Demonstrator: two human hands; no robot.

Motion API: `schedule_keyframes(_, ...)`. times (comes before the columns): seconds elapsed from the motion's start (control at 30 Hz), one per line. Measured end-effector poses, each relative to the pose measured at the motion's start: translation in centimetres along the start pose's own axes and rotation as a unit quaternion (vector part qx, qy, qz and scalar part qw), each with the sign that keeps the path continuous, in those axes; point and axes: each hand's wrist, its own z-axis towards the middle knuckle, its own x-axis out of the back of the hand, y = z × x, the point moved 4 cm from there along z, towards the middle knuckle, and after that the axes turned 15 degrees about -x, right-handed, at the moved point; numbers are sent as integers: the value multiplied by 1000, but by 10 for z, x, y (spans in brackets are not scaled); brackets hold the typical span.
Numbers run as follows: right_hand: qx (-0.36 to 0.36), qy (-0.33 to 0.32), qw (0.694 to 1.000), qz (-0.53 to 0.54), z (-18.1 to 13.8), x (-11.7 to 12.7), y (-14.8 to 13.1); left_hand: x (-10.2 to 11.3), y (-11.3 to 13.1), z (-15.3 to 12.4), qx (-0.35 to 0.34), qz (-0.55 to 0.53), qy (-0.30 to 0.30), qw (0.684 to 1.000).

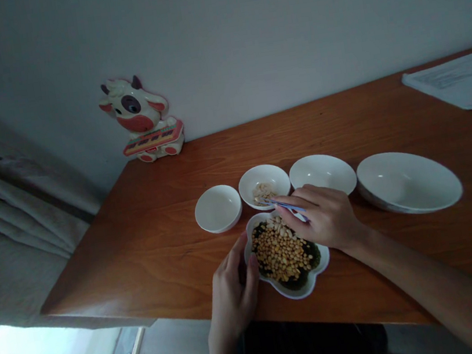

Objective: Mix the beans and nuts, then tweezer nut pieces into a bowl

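A white flower-shaped dish (318, 264) holds a heap of yellow beans (282, 252) over dark ones, near the table's front edge. My left hand (234, 294) rests against the dish's left rim, fingers curled on it. My right hand (324, 214) is closed on thin blue tweezers (281, 202), whose tips reach over a small white bowl (264, 186) with a few pale beans in it.
An empty small bowl (218, 207) sits left of that one; two larger empty bowls (322, 173) (409, 181) stand to the right. A cow toy (142, 120) leans at the wall. Papers (459, 78) lie at the far right. The wooden table (148, 242) ends left above curtains.
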Motion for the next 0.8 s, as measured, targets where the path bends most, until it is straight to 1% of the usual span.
schedule_keyframes(0.27,7,15,1000,-2,1,1,-2,0,0,0,-1,4,-1,1000)
schedule_keyframes(0.5,-12,1,1000,-1,-2,-1,2,1,1,0,-2,10,1,1000)
schedule_keyframes(0.8,-11,0,1000,-1,0,-2,2,0,1,-1,-10,4,1,1000)
